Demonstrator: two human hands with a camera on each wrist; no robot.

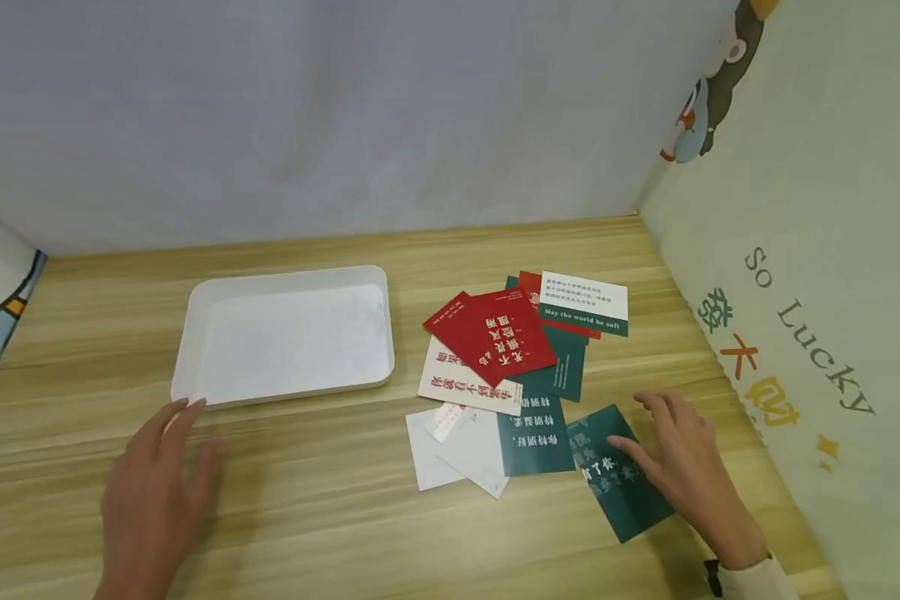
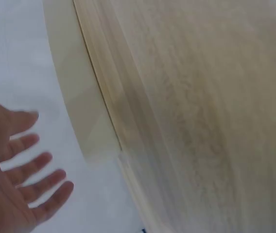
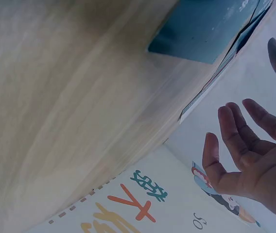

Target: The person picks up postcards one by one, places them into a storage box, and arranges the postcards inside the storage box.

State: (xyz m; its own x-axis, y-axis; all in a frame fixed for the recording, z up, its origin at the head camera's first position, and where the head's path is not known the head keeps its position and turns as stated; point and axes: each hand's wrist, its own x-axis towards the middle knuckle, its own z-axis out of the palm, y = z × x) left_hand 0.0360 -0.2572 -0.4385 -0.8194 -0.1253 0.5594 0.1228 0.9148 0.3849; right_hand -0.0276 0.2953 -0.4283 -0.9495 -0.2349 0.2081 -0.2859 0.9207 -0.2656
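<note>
At the left of a wooden table [image 1: 330,500], the person's left hand [image 1: 153,492] lay flat and released, fingers straight, its fingertips at the near rim of a shallow white tray [image 1: 195,317] that held nothing. To the right of the tray, a loose heap of cards [image 1: 517,367] in red, white and dark green overlapped one another. Farther right, the right hand [image 1: 686,462] hovered with relaxed, spread fingers, gripping nothing, its forefinger touching the nearest green card [image 1: 618,475]. That card lay flat and skewed, white lettering up, at the heap's near edge. The step appeared to be picking a card; lifting it would likely call for sliding a fingertip under a thin edge.
</note>
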